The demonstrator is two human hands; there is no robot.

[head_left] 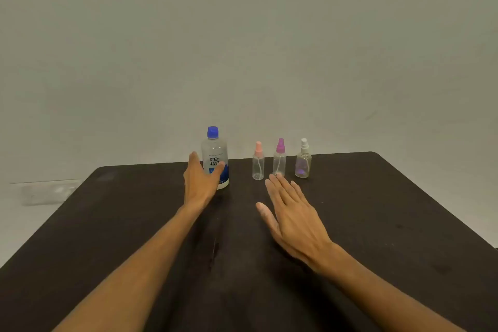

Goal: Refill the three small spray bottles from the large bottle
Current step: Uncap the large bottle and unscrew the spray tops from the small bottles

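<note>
Both our hands are unclenched: left hand [200, 183] cups the large bottle [215, 159] at eleven o'clock; right hand [292, 213] could topple the light spray bottles [279, 162].

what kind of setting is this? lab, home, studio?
Probably a staged recording setup, not a lived-in room: a bare dark table against a plain blank wall, holding only the large bottle and three small spray bottles in a row.

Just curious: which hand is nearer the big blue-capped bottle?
Left. The left hand is open around the large bottle; the right hand lies open to its right, by the small spray bottles.
</note>
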